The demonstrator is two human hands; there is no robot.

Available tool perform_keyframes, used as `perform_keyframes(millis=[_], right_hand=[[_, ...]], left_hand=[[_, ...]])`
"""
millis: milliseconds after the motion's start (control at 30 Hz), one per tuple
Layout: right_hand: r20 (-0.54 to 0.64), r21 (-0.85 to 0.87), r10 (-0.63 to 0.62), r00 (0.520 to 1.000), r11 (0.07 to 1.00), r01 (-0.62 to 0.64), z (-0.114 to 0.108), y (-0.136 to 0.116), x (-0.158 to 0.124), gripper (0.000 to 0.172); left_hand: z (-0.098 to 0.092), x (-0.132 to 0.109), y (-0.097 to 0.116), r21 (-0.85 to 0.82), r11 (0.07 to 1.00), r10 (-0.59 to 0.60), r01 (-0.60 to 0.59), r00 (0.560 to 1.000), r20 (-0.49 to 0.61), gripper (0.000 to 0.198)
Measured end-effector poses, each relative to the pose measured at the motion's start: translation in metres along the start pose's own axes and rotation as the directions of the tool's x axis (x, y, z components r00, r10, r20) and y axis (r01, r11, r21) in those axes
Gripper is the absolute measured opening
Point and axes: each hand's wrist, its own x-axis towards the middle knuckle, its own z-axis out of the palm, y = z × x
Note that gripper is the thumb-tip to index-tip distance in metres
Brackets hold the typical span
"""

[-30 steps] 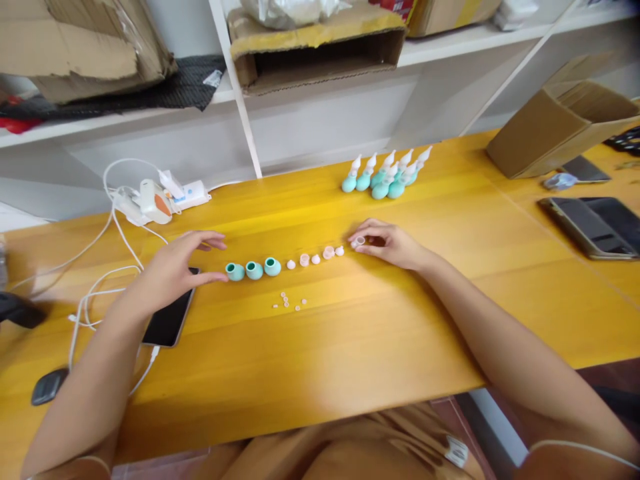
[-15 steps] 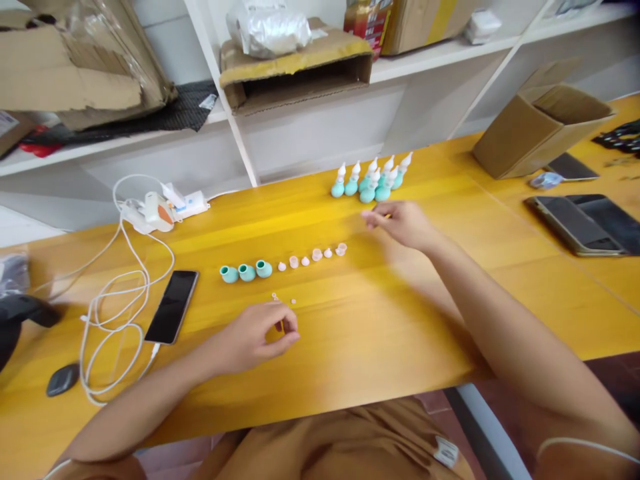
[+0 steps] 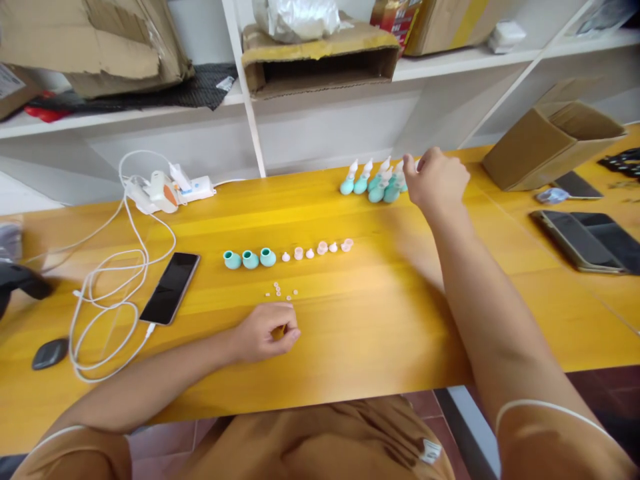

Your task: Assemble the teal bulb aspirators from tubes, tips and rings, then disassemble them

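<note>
My left hand [image 3: 267, 332] rests on the table with curled fingers, thumb close to the fingertips, and nothing shows in the loop between them. Just beyond it lie several tiny pale pink rings [image 3: 278, 289]. Farther back, three teal rubber bulbs [image 3: 251, 260] with open mouths stand in a row, continued to the right by small pink tips and cups [image 3: 323, 248]. My right hand [image 3: 436, 179] is closed beside a cluster of teal bulbs with white pointed tips [image 3: 379, 190]. It partly covers the rightmost one; whether the fingers hold anything is hidden.
A phone [image 3: 170, 288] with a white cable [image 3: 133, 307] lies left, near a power strip [image 3: 197, 189] and a mouse [image 3: 50, 353]. An open cardboard box [image 3: 530, 153] and another phone [image 3: 575, 240] are at the right. Shelves with cartons [image 3: 320, 57] rise behind.
My right hand has moved away from me and to the right, up beside the bulb cluster. My left hand stays about where it was. More tiny rings show as the view has shifted.
</note>
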Motion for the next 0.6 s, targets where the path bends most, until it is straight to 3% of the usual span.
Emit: perform_keyframes(millis=[300,433,600], right_hand=[[0.117,-0.022,-0.022,0.993,0.999,0.024,0.011,0.007,0.005,0.044],[0.106,-0.040,0.012,0.994,0.999,-0.008,0.018,0.012,0.005,0.053],[0.010,-0.120,0.036,0.999,0.992,-0.034,0.013,0.006,0.001,0.050]], left_hand=[[0.005,-0.001,-0.005,-0.017,0.993,0.118,-0.118,0.993,0.009,0.025],[0.003,-0.001,-0.006,-0.040,0.995,0.097,-0.096,0.995,0.022,0.025],[0.003,0.000,-0.008,-0.070,0.991,0.111,-0.111,0.994,-0.001,0.024]])
